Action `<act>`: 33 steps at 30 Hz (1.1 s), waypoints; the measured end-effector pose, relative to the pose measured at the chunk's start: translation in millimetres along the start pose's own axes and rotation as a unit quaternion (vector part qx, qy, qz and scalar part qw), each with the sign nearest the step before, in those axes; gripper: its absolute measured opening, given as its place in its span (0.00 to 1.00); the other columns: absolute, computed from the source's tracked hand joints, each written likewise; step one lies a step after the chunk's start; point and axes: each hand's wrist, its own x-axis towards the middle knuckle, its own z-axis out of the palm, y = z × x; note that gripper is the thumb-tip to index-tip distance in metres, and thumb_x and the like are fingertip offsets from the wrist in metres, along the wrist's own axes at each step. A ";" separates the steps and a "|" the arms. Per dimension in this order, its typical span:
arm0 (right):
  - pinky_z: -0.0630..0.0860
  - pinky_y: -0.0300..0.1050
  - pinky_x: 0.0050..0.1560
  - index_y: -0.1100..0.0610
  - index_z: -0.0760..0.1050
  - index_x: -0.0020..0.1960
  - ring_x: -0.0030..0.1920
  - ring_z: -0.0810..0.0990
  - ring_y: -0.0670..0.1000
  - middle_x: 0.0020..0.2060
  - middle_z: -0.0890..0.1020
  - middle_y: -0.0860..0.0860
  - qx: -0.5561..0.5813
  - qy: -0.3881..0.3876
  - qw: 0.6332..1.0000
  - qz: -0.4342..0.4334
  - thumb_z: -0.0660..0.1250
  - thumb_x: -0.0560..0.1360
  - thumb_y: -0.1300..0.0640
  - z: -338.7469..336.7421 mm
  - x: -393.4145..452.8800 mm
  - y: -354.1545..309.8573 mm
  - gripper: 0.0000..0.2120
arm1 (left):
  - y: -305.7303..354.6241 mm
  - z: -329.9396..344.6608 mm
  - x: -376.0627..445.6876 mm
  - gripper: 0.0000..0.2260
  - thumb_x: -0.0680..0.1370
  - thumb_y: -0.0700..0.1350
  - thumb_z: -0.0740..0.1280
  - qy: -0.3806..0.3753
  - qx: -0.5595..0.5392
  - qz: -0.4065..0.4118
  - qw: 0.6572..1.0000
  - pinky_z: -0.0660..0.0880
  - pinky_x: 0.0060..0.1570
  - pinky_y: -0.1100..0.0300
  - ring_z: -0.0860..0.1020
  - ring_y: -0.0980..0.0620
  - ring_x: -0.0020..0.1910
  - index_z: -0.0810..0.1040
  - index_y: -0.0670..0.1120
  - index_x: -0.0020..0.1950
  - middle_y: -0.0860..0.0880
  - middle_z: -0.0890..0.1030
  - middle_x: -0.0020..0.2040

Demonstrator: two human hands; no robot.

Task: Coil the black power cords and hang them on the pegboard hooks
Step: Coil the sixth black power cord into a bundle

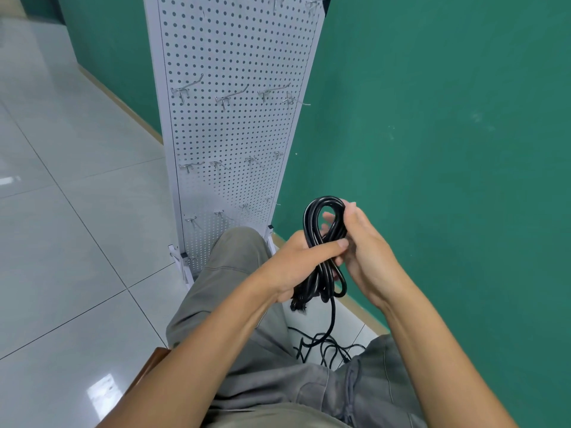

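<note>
Black power cord, gathered into several long loops, is being held upright between both hands in front of the seated person's knees. The left hand is closing around the middle of the bundle, its thumb pressing across the strands. The right hand is gripping the loops from the other side, fingers curling through the top loop. One strand is hanging down from the bundle to a loose tangle of more cords lying on the tiled floor between the legs. Just beyond, a white pegboard is standing against the green wall, its metal hooks sitting bare in rows.
</note>
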 end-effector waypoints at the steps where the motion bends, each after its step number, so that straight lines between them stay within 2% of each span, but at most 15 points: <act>1: 0.79 0.52 0.60 0.50 0.71 0.73 0.63 0.81 0.53 0.67 0.80 0.53 0.012 -0.011 1.000 0.015 0.53 0.79 0.33 1.5 -1.4 5.4 0.30 | 0.9 -1.0 0.3 0.11 0.83 0.43 0.67 0.011 -0.003 0.006 1.000 0.74 0.33 0.60 0.75 0.52 0.32 0.77 0.44 0.41 0.48 0.76 0.35; 3: 0.73 0.52 0.70 0.51 0.71 0.74 0.68 0.78 0.49 0.67 0.80 0.51 0.025 -0.039 0.997 0.055 0.44 0.81 0.33 4.4 -6.2 15.2 0.34 | 3.9 -3.8 1.3 0.11 0.83 0.45 0.68 0.037 -0.030 0.016 0.999 0.75 0.34 0.59 0.76 0.50 0.31 0.77 0.43 0.41 0.47 0.77 0.36; 6: 0.69 0.46 0.72 0.51 0.69 0.75 0.69 0.77 0.45 0.68 0.80 0.49 0.026 -0.065 0.994 0.083 0.39 0.81 0.33 9.0 -13.9 27.6 0.36 | 9.6 -8.4 2.3 0.11 0.83 0.46 0.68 0.108 -0.130 0.030 0.985 0.77 0.35 0.57 0.77 0.49 0.32 0.77 0.45 0.41 0.48 0.78 0.36; 9: 0.70 0.42 0.70 0.46 0.73 0.69 0.63 0.80 0.42 0.63 0.83 0.45 -0.026 -0.057 0.994 0.086 0.39 0.81 0.34 15.1 -18.1 35.7 0.32 | 14.7 -14.2 4.1 0.08 0.83 0.45 0.68 0.189 -0.236 0.046 0.952 0.76 0.30 0.60 0.75 0.52 0.30 0.75 0.46 0.44 0.49 0.77 0.36; 10: 0.70 0.43 0.70 0.45 0.73 0.68 0.62 0.81 0.42 0.61 0.83 0.44 -0.051 -0.055 0.993 0.094 0.40 0.80 0.33 16.2 -19.0 38.6 0.32 | 15.7 -17.3 4.8 0.08 0.83 0.44 0.68 0.214 -0.254 0.053 0.942 0.76 0.30 0.60 0.75 0.52 0.30 0.75 0.46 0.45 0.50 0.77 0.37; 12: 0.71 0.52 0.71 0.43 0.75 0.67 0.60 0.83 0.46 0.59 0.84 0.44 -0.106 -0.069 0.987 0.103 0.42 0.78 0.30 17.4 -19.7 47.2 0.32 | 16.8 -23.1 7.2 0.06 0.83 0.45 0.68 0.254 -0.282 0.059 0.923 0.76 0.32 0.60 0.76 0.53 0.31 0.75 0.46 0.46 0.50 0.78 0.36; 14: 0.75 0.56 0.67 0.45 0.78 0.64 0.55 0.85 0.48 0.56 0.86 0.46 -0.163 -0.090 0.978 0.096 0.46 0.81 0.32 18.9 -23.5 52.6 0.29 | 19.5 -27.8 7.8 0.09 0.83 0.45 0.68 0.291 -0.301 0.064 0.906 0.79 0.39 0.56 0.81 0.51 0.37 0.76 0.45 0.44 0.50 0.80 0.35; 17: 0.78 0.55 0.61 0.57 0.80 0.54 0.45 0.85 0.45 0.48 0.86 0.48 -0.251 -0.113 0.960 0.061 0.56 0.85 0.45 23.0 -30.2 53.9 0.19 | 20.6 -33.8 9.9 0.13 0.84 0.43 0.67 0.333 -0.310 0.086 0.886 0.79 0.62 0.43 0.86 0.44 0.52 0.76 0.42 0.39 0.50 0.83 0.32; 19: 0.78 0.60 0.56 0.64 0.75 0.47 0.38 0.81 0.45 0.41 0.84 0.52 -0.298 -0.124 0.946 0.019 0.62 0.83 0.53 23.4 -34.1 52.7 0.14 | 18.5 -37.0 10.9 0.14 0.84 0.44 0.67 0.344 -0.300 0.089 0.885 0.76 0.66 0.40 0.86 0.43 0.53 0.75 0.43 0.39 0.50 0.83 0.32; 22: 0.77 0.63 0.49 0.64 0.74 0.47 0.36 0.72 0.49 0.39 0.77 0.62 -0.359 -0.135 0.923 -0.025 0.63 0.81 0.55 23.1 -35.4 38.1 0.11 | 14.5 -38.2 10.8 0.14 0.83 0.46 0.68 0.373 -0.242 0.075 0.892 0.79 0.56 0.43 0.86 0.47 0.44 0.76 0.44 0.38 0.46 0.85 0.36; 23: 0.77 0.61 0.49 0.63 0.76 0.51 0.36 0.71 0.50 0.40 0.79 0.61 -0.374 -0.137 0.916 -0.041 0.63 0.82 0.55 22.7 -34.8 32.7 0.11 | 12.5 -37.1 10.8 0.14 0.83 0.47 0.68 0.384 -0.202 0.075 0.898 0.79 0.53 0.45 0.85 0.47 0.41 0.77 0.45 0.37 0.45 0.85 0.36; 26: 0.77 0.50 0.48 0.57 0.80 0.61 0.38 0.76 0.51 0.47 0.84 0.44 -0.388 -0.137 0.909 -0.072 0.61 0.84 0.60 20.2 -34.7 14.0 0.10 | 5.0 -31.8 11.5 0.18 0.82 0.48 0.69 0.368 -0.107 0.092 0.919 0.79 0.52 0.43 0.81 0.47 0.38 0.81 0.51 0.31 0.51 0.83 0.32; 29: 0.73 0.40 0.37 0.53 0.77 0.65 0.32 0.73 0.43 0.48 0.84 0.43 -0.391 -0.140 0.906 -0.086 0.59 0.84 0.63 17.0 -35.1 -2.6 0.14 | 1.4 -24.6 10.3 0.18 0.81 0.49 0.69 0.318 -0.068 0.103 0.940 0.79 0.48 0.43 0.79 0.46 0.36 0.80 0.53 0.30 0.52 0.80 0.31; 30: 0.73 0.40 0.37 0.51 0.75 0.65 0.31 0.72 0.42 0.47 0.85 0.44 -0.377 -0.136 0.912 -0.089 0.59 0.84 0.64 14.3 -34.5 -7.4 0.14 | 1.8 -22.5 10.1 0.18 0.81 0.49 0.69 0.305 -0.055 0.106 0.945 0.78 0.45 0.47 0.78 0.47 0.35 0.79 0.51 0.31 0.51 0.80 0.31; 33: 0.73 0.44 0.40 0.46 0.72 0.55 0.32 0.75 0.43 0.41 0.86 0.41 -0.372 -0.093 0.917 -0.107 0.63 0.83 0.63 5.4 -30.8 -17.9 0.11 | 2.8 -16.0 8.3 0.17 0.84 0.47 0.66 0.266 0.013 0.115 0.957 0.74 0.36 0.58 0.76 0.53 0.30 0.75 0.47 0.35 0.52 0.78 0.30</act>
